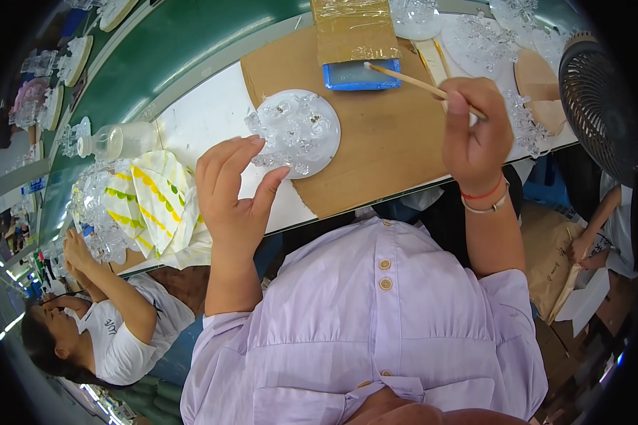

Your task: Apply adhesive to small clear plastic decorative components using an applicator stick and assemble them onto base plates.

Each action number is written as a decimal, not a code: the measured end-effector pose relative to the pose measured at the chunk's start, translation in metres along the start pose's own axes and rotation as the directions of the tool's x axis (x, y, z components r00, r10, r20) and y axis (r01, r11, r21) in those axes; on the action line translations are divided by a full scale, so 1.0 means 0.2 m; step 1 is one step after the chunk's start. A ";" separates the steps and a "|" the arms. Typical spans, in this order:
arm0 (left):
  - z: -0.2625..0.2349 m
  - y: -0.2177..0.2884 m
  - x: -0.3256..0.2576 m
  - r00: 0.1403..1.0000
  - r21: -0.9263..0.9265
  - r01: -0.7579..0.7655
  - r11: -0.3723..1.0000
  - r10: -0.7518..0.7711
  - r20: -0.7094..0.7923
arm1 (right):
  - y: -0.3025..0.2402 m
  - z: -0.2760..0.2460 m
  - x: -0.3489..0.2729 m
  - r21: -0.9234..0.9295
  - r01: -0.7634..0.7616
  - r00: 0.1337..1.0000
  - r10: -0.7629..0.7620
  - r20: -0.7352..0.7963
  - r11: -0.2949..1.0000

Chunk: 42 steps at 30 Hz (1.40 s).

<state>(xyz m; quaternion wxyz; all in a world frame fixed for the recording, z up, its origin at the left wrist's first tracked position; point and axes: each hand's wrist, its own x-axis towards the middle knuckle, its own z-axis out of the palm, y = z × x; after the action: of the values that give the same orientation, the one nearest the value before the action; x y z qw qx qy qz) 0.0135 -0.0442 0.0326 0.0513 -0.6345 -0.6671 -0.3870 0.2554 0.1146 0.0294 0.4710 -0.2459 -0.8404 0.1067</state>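
My left hand (232,190) is raised above the bench edge and pinches a small clear crystal-like piece (264,134) between thumb and fingers. Just behind it lies a round white disc (319,120) covered with clear glassy ornaments. My right hand (477,134) grips a thin wooden stick (404,79) whose tip points left at a blue tray (354,74). The tray sits on a brown cardboard sheet (383,149) spread over the white bench (205,120).
A tape-wrapped cardboard box (353,28) stands behind the blue tray. More discs with clear ornaments (485,39) lie at the back right, beside a black fan (599,99). A clear bottle (120,139) and yellow-green patterned cloth (152,205) are left. Another person (113,326) works at lower left.
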 end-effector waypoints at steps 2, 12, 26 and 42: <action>0.00 -0.03 -0.03 0.999 -0.053 0.035 0.998 -0.035 0.004 | -0.07 -0.05 -0.01 0.062 -0.004 1.000 0.005 -0.013 0.998; 0.02 -0.01 -0.03 0.998 -0.084 0.055 0.995 -0.053 0.018 | -0.20 0.01 -0.18 0.272 0.007 0.985 -0.053 0.163 0.962; 0.00 -0.02 -0.03 0.996 -0.124 0.076 0.989 -0.070 0.051 | -0.15 0.10 -0.18 0.273 0.049 0.988 -0.087 0.130 0.961; 0.00 0.02 0.02 0.998 -0.137 -0.023 0.990 0.031 0.063 | -0.14 0.07 -0.18 0.276 0.013 0.985 -0.060 0.164 0.961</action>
<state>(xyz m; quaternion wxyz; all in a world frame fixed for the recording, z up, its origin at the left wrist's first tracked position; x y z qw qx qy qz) 0.0162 -0.0411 0.0355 -0.0085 -0.6576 -0.6318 -0.4103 0.2510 0.0723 0.0064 0.4284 -0.1526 -0.8593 0.2339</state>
